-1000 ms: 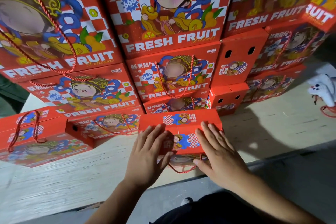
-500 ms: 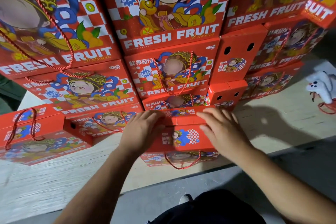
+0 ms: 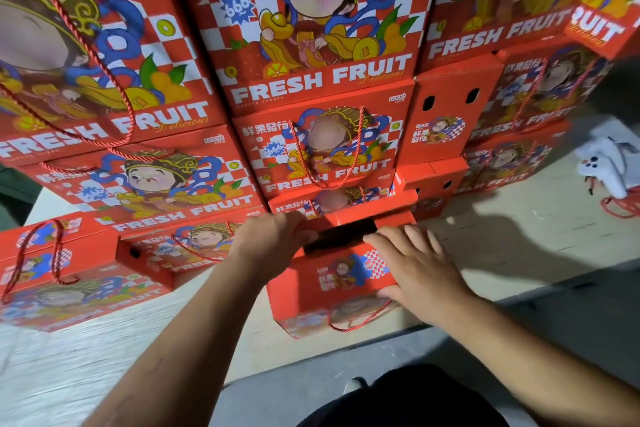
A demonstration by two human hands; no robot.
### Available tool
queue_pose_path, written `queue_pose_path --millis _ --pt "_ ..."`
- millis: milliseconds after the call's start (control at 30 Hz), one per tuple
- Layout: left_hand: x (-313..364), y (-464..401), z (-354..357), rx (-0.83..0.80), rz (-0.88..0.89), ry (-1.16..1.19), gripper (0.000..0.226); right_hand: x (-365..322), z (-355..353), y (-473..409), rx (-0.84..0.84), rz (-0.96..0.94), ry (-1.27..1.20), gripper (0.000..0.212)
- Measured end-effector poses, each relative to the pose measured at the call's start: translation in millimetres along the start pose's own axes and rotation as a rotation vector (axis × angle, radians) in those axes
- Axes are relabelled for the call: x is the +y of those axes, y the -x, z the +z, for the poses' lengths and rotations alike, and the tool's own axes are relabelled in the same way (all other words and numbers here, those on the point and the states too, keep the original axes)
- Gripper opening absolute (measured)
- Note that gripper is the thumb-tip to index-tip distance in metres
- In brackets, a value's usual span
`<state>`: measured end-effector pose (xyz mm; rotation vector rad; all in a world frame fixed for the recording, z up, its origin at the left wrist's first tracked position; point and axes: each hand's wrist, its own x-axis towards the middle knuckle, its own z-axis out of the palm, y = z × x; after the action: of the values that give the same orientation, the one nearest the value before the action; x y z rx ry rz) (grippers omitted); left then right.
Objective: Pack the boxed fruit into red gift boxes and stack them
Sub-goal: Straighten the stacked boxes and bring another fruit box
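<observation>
Red gift box (image 3: 341, 284) sits at the near edge of the pale wooden platform (image 3: 502, 246), right in front of the stacked boxes (image 3: 311, 80); its top is partly open w/ a dark gap (image 3: 341, 234) showing between the flaps; contents inside too dark to tell.

Left hand (image 3: 268, 244) is at the box's top left corner; fingers curled over the far flap edge beside the gap, gripping it; fingertips hidden behind the flap so can't tell how deep they reach. Right hand (image 3: 420, 267) lies flat on the near top panel, right side; fingers straight and spread, pointing left twd the gap, tips just at its right end; thumb runs down over the front edge of the box; it presses, doesn't grasp.

Red rope handle (image 3: 360, 321) hangs in a loop off the box's front face, below the right hand.

Stack behind: boxes several layers high, all red w/ cartoon figure and "FRESH FRUIT" lettering, some turned end-on w/ two dark holes; the held box touches or nearly touches the lowest row. Another red box (image 3: 62, 274) lies to the left on the platform, rope handle on top. White plush toy (image 3: 606, 163) sits far right on the platform, well apart from the hands.
</observation>
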<state>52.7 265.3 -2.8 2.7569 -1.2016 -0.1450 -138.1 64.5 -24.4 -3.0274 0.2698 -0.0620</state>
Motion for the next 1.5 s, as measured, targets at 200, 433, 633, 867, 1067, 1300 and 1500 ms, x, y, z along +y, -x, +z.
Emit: queue_pose_path --millis 200,433,633,867,1067,1300,1500 --pt "24.5 37.3 8.0 -0.088 -0.176 0.505 0.033 37.0 -10.1 2.2 0.119 0.640 -0.647 0.078" --pt "68.4 75.9 22.6 -0.286 -0.363 1.224 0.036 -3.5 3.3 -10.2 -0.154 0.632 -0.961 0.115" --pt "107.4 98.5 15.8 -0.862 -0.376 1.698 0.058 25.7 -26.8 -57.6 -0.476 0.177 -0.814 0.080" --pt "64.8 73.8 -17.4 -0.278 -0.046 1.315 0.023 14.3 -60.8 -111.3 -0.196 -0.171 -0.255 0.056" --pt "-2.3 38.7 16.9 0.172 0.066 0.324 0.051 10.2 -37.2 -28.7 0.525 -0.017 -0.267 0.039" --pt "5.1 34.9 75.1 0.062 -0.023 0.049 0.087 -2.2 33.8 13.1 -0.143 0.124 -0.002 0.089" --pt "-2.6 46.7 76.0 0.254 0.281 -0.036 0.097 15.9 34.1 14.7 0.034 0.043 -0.003 0.102"
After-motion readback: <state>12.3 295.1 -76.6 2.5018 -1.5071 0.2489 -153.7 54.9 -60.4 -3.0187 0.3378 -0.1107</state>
